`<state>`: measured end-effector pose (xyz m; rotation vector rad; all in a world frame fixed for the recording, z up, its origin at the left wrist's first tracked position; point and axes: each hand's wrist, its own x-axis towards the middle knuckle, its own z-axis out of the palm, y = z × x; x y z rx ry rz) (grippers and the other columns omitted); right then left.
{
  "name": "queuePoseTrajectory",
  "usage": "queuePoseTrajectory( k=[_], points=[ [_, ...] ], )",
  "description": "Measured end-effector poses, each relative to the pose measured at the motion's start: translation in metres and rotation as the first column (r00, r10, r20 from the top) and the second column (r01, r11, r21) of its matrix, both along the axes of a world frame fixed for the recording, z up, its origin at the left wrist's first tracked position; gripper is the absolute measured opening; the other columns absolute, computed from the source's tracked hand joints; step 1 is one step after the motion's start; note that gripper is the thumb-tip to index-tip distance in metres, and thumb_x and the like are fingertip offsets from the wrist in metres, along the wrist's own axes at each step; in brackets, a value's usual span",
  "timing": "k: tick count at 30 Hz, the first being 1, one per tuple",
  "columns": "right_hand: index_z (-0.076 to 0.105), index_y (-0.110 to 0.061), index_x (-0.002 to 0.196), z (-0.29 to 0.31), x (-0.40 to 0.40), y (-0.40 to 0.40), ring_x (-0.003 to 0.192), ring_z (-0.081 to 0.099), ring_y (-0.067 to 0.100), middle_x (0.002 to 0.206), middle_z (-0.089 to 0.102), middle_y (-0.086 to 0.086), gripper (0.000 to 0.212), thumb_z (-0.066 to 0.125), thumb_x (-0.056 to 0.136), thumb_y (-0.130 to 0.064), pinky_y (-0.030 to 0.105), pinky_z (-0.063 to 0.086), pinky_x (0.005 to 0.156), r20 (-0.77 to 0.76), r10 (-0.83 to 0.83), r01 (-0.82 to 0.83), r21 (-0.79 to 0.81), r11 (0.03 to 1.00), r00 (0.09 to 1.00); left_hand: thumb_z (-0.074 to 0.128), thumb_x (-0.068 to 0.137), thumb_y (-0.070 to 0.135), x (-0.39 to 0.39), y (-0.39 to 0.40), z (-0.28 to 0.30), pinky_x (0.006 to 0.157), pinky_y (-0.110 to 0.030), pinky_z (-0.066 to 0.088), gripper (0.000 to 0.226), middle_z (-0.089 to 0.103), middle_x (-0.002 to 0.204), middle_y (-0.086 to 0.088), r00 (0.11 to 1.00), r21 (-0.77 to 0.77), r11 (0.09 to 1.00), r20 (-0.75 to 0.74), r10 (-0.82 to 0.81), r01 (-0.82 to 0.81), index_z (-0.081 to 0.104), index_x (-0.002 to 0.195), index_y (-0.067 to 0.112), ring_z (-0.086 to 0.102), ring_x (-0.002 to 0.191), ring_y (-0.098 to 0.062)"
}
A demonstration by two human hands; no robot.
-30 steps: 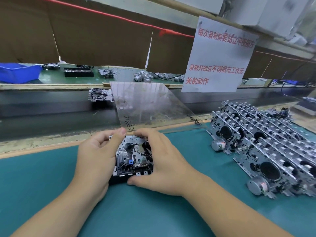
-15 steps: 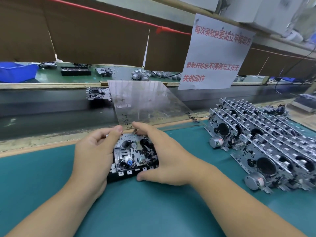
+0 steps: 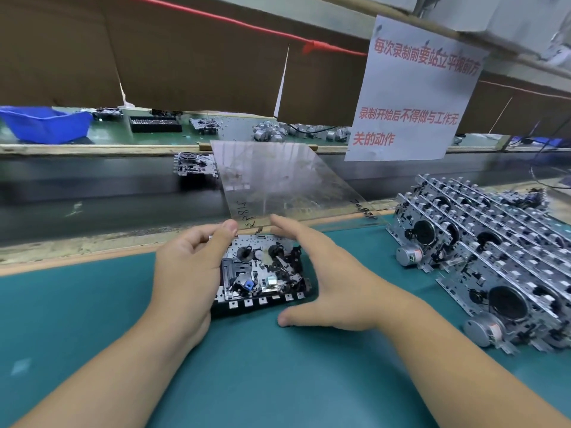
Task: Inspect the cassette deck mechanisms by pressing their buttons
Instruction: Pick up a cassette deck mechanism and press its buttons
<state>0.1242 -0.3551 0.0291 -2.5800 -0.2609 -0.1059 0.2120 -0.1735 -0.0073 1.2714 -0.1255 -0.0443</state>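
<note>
A cassette deck mechanism [image 3: 262, 270] lies on the teal mat [image 3: 77, 319] in front of me, its row of square button tabs facing me. My left hand [image 3: 185, 270] grips its left side, with the thumb up at the far edge. My right hand [image 3: 333, 282] is spread beside the right end with the fingers straight. Its fingertips reach over the far right corner and its thumb lies on the mat just below the button row. Whether it touches the mechanism I cannot tell.
Several more mechanisms [image 3: 494, 257] are stacked in rows on the mat at the right. A clear plastic sheet [image 3: 278, 180] slopes up to the conveyor, where another mechanism [image 3: 194, 165] lies. A blue bin [image 3: 46, 123] sits far left. A paper sign [image 3: 414, 94] hangs above.
My right hand has let go of the mechanism's right side and opened, sliding slightly right. The mechanism's top is now uncovered. My left hand keeps its grip.
</note>
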Motion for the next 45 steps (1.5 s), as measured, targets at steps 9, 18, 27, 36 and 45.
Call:
queuePoseTrajectory(
  k=[9,18,27,36,45],
  points=[
    [0.029,-0.049,0.144,0.000,0.005,0.004,0.135,0.032,-0.013,0.143,0.040,-0.031,0.100,0.091,0.066,-0.036,0.018,0.030,0.112,0.066,-0.056,0.054,0.034,0.998,0.996,0.078,0.089,0.029,-0.002,-0.001,0.002,0.094,-0.045,0.059,0.006,0.080,0.088,-0.002,0.999,-0.017,1.000,-0.035,-0.006,0.005,0.082,0.086,0.029,0.076,0.095,-0.023],
    [0.027,-0.055,0.147,0.001,0.004,-0.008,0.142,0.029,-0.009,0.149,0.038,-0.032,0.106,0.088,0.071,-0.015,0.042,0.037,0.117,-0.073,-0.011,0.026,0.210,0.977,0.997,0.078,0.089,0.034,-0.001,0.000,0.002,0.084,-0.029,0.051,0.014,0.080,0.087,0.004,0.999,0.024,1.000,-0.042,0.013,-0.012,0.081,0.084,0.022,0.073,0.085,-0.004],
    [0.039,-0.042,0.143,0.006,0.002,-0.018,0.140,0.035,-0.008,0.143,0.049,-0.028,0.099,0.092,0.066,-0.009,0.033,0.047,0.107,-0.105,0.035,0.000,0.313,0.950,0.994,0.078,0.089,0.034,-0.004,0.000,0.005,0.079,-0.021,0.047,0.016,0.079,0.086,0.008,1.000,0.064,0.998,0.007,0.000,-0.001,0.078,0.089,0.018,0.071,0.082,0.006],
    [0.067,-0.024,0.107,0.006,-0.001,-0.025,0.138,0.040,-0.006,0.146,0.049,-0.027,0.036,0.085,0.079,-0.011,0.030,0.043,0.112,-0.142,0.067,-0.002,0.416,0.909,0.988,0.076,0.092,0.031,-0.008,-0.001,0.008,0.091,-0.057,0.058,0.014,0.076,0.093,-0.019,0.998,0.044,0.998,-0.038,-0.042,0.044,0.077,0.087,0.018,0.074,0.094,-0.039],
    [0.074,-0.022,0.105,0.006,-0.001,-0.022,0.137,0.043,-0.003,0.147,0.050,-0.020,0.028,0.075,0.085,-0.003,0.036,0.044,0.112,-0.160,0.072,0.014,0.479,0.878,0.984,0.064,0.077,0.040,-0.012,-0.002,0.013,0.090,-0.052,0.055,0.018,0.075,0.082,0.007,0.995,0.085,0.992,-0.003,-0.095,0.095,0.076,0.081,0.028,0.070,0.089,-0.022]
  ],
)
